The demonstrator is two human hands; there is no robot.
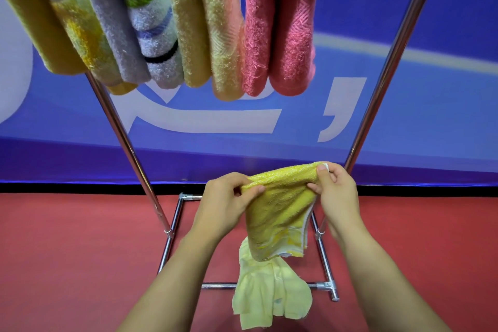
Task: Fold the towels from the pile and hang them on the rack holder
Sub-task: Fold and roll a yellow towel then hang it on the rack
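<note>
I hold a yellow towel (280,210) up in front of me by its top edge. My left hand (226,199) pinches the left end of that edge, and my right hand (336,191) pinches the right corner. The towel's paler lower part (269,294) hangs down crumpled below my wrists. Above, the rack holder carries several folded towels: a yellow one (40,24), a grey striped one (140,27), a yellow-and-peach one (207,29) and a pink one (280,24). The rail they hang from is out of view.
The rack's chrome legs (129,148) (382,83) slant down to a base frame (218,285) on the red floor (67,264). Behind stands a blue banner with white marks (431,129). The towel pile is not in view.
</note>
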